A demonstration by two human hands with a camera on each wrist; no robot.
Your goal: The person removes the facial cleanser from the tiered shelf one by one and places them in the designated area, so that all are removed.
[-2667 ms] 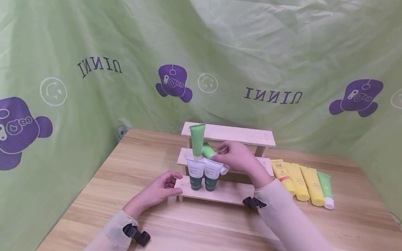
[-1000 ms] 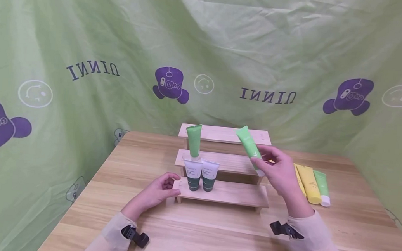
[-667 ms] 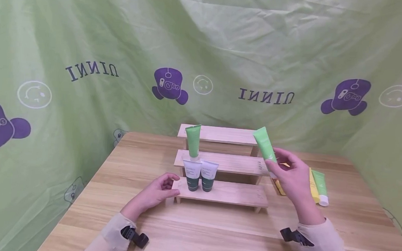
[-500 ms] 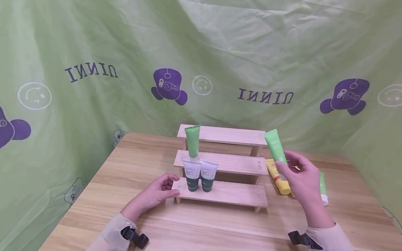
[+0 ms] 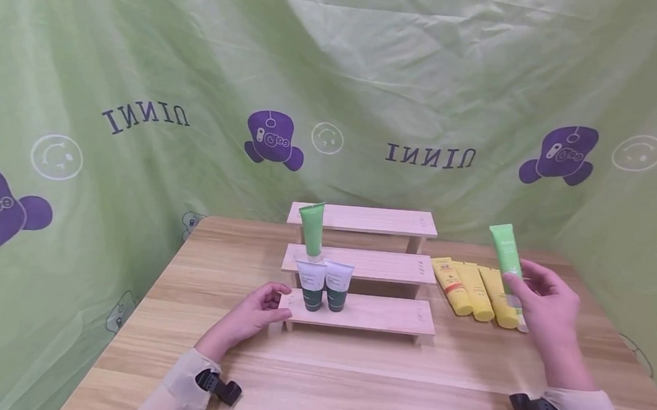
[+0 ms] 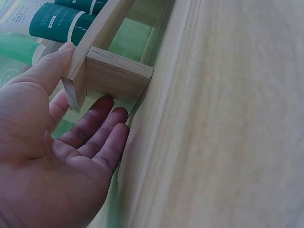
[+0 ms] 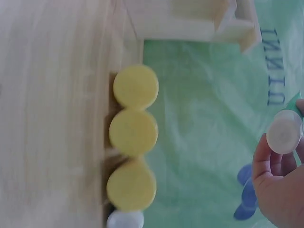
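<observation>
My right hand (image 5: 550,303) pinches a light green squeeze tube (image 5: 506,250), cap end down, over the tabletop at the right. In the right wrist view its white cap (image 7: 284,132) faces the camera. At the left end of a three-tier wooden display stand (image 5: 380,313), my left hand (image 5: 249,314) holds the lowest board, thumb on its edge and fingers curled by the leg. Two white and dark green tubes (image 5: 312,286) stand side by side on that lowest board. Behind them, another green tube (image 5: 312,229) is upright on the middle tier.
Three yellow tubes (image 5: 475,293) lie in a row right of the stand. Beside them, mostly hidden behind my right hand, lies a tube with a white cap (image 7: 125,219). A green printed curtain (image 5: 372,74) hangs behind the wooden table (image 5: 339,383).
My right hand has lifted the green tube off the middle tier and carried it right, past the yellow tubes. My left hand has stayed at the stand's end.
</observation>
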